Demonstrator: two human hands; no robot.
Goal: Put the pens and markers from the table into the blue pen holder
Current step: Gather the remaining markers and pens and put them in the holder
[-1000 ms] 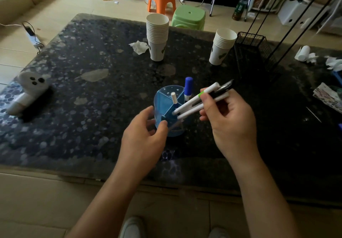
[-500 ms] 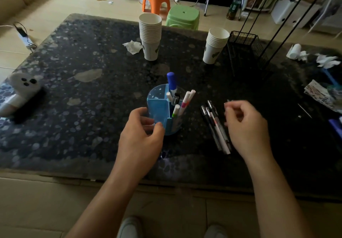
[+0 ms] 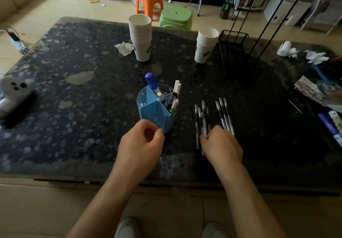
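Observation:
The blue pen holder (image 3: pixel 155 113) stands on the dark table, near the front. It holds a blue-capped marker (image 3: pixel 151 82), two white markers (image 3: pixel 177 88) and a few shorter ones. Several black-and-silver pens (image 3: pixel 201 119) lie flat to its right in two bunches, the second bunch (image 3: pixel 224 112) further right. My left hand (image 3: pixel 142 145) is curled at the holder's near base with nothing in it. My right hand (image 3: pixel 222 145) lies over the near ends of the pens, fingertips on them. Its grip is hidden.
Two stacks of paper cups (image 3: pixel 140 36) (image 3: pixel 205 45) and a black wire basket (image 3: pixel 238 52) stand behind. A crumpled tissue (image 3: pixel 124 48) lies by the left stack. More markers (image 3: pixel 330 125) and papers (image 3: pixel 311 89) sit at the right edge, a white object (image 3: pixel 13 89) at the left.
My right hand carried markers to the holder, left them in it, then moved right and down onto the pens on the table. My left hand eased back from the holder's side.

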